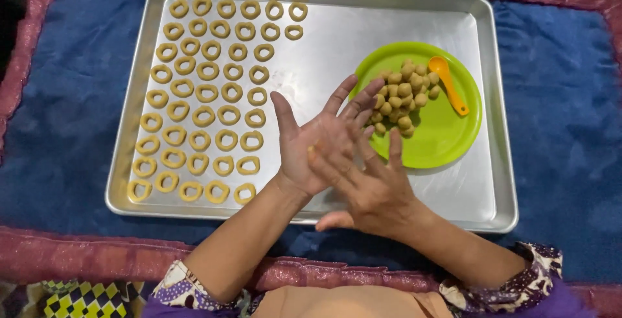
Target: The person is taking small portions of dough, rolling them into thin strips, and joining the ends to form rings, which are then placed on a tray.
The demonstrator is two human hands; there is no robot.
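Sleeves nearest us, then our hands: left hand flat open, palm up, right hand laid across it, a dough bit pressed between over the tray; uneven rolling could drop it beside the rings, short of the plate.

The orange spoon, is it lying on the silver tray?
No, the orange spoon lies on the green plate, beside the pile of dough balls.
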